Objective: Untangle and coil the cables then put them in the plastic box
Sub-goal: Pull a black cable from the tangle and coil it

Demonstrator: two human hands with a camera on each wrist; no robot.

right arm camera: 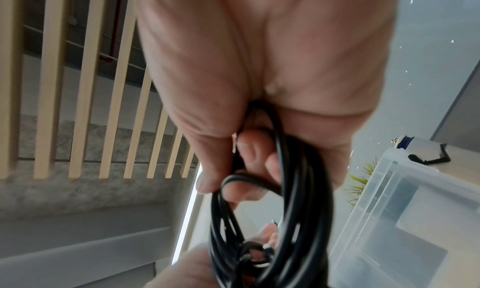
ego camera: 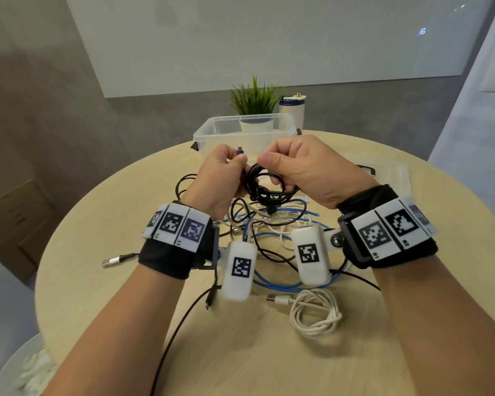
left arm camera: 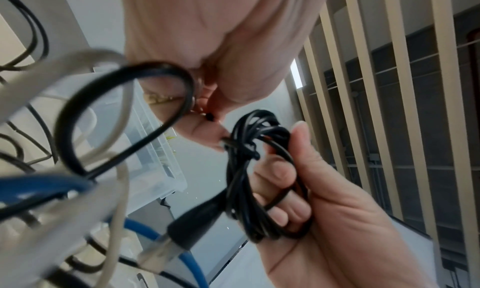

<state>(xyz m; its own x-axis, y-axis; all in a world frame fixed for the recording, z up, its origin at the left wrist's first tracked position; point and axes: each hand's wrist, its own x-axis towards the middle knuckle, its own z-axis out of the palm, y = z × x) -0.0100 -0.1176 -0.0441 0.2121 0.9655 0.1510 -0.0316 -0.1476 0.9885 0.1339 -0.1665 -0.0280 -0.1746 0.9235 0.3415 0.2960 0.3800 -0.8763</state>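
At the centre of the head view, both hands were raised above the table (ego camera: 97,281) and worked one black cable (ego camera: 265,181). The right hand (ego camera: 312,170) had its fingers curled through the wound black loops, holding the bundle; the left hand (ego camera: 220,178) pinched the cable's free end, whose small plug (ego camera: 240,151) stuck up above its thumb. Judging from this, the black cable was nearly coiled, with only the end left to tuck. A white cable (ego camera: 315,315) lay already coiled at the lower centre of the frame, on the table, not yet boxed. Between the wrists, a tangle of blue, white and black cables (ego camera: 269,232) was still unsorted. The plastic box (ego camera: 243,132) stood open at the upper centre, beyond the hands, and no cable showed inside it, so most of the task remained. The only markings were black-and-white square codes on the wristbands (ego camera: 383,230); a faint mark on the wall at the upper right was unreadable.
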